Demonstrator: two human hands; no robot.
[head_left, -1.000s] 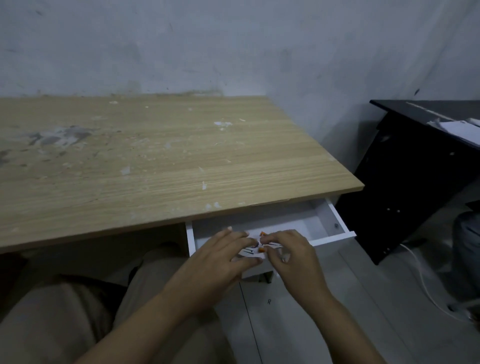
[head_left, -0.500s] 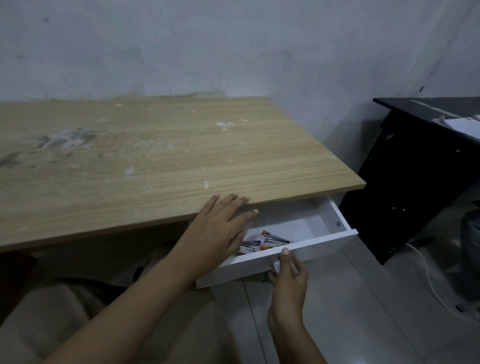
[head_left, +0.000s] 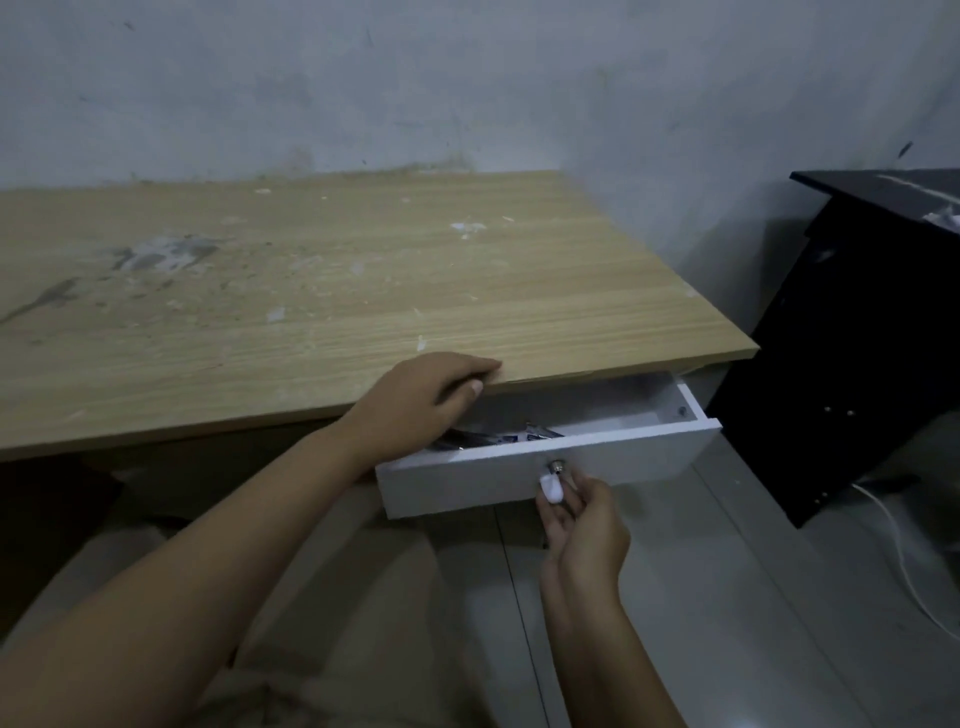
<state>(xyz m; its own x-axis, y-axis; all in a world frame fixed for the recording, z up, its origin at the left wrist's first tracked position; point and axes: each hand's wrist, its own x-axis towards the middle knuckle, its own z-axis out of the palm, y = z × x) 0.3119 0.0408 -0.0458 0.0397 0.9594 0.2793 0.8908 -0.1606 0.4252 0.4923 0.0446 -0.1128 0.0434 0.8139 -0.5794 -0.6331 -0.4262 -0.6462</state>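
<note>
A white drawer (head_left: 639, 460) stands partly open under the right end of a wooden desk (head_left: 322, 291). My left hand (head_left: 421, 402) grips the desk's front edge just above the drawer's left part, fingers on top and thumb underneath. My right hand (head_left: 584, 512) reaches up from below and pinches the small metal knob (head_left: 558, 466) on the drawer front. Several small items (head_left: 511, 437), some with blue print, lie inside the drawer, partly hidden by its front and by my left hand.
A black cabinet (head_left: 857, 374) stands close to the drawer's right side, with white things on its top. A white cable (head_left: 904, 561) runs over the tiled floor (head_left: 727, 597). My lap fills the lower left. A grey wall backs the desk.
Both hands left the inside of the drawer. My left hand rose to the desk edge and gripped it. My right hand moved to the drawer front and took the knob. The drawer looks slightly further in.
</note>
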